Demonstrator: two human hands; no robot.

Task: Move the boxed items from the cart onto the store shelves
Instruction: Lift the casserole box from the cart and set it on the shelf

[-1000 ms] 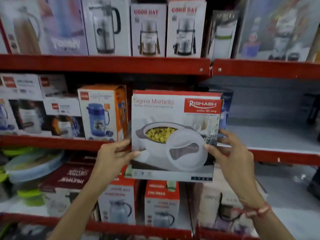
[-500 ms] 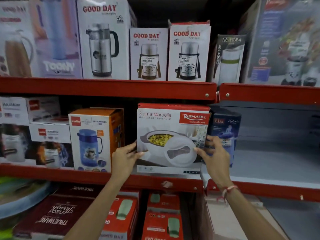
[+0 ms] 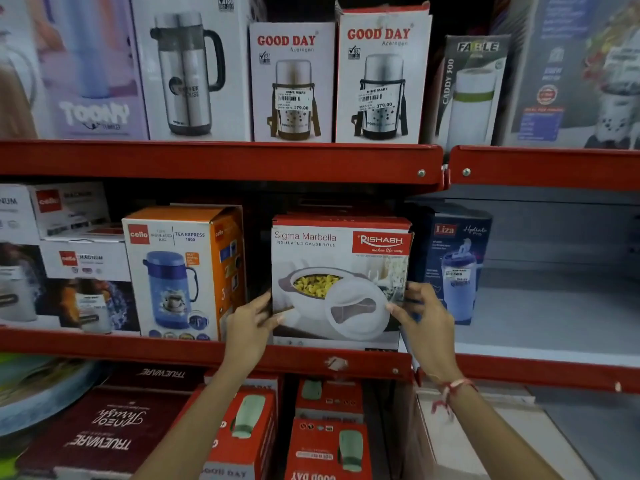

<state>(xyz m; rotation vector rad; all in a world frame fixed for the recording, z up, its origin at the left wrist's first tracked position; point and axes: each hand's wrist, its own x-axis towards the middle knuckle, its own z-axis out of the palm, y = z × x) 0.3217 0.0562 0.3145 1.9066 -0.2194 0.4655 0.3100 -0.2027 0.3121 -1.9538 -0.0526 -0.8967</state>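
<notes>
The casserole box [image 3: 341, 282], white with a red top band and marked "Sigma Marbella Insulated Casserole", stands upright on the middle shelf [image 3: 104, 346], its lower front edge at the red shelf lip. The left hand [image 3: 247, 323] is on the box's lower left edge, thumb on the front face, fingers [image 3: 259, 303] wrapped behind the side and grasping it. The right hand [image 3: 427, 318] holds the lower right edge likewise, thumb on the front, fingers curled around the side; a red and white thread band [image 3: 450, 389] sits on that wrist. To the left, apart from the box by a dark gap, stands an orange jug box [image 3: 180, 271]. Just beside the right edge, set further back, stands a dark blue bottle box [image 3: 457, 268]. The upper shelf [image 3: 221, 161] carries two "Good Day" flask boxes [image 3: 292, 81] directly above
</notes>
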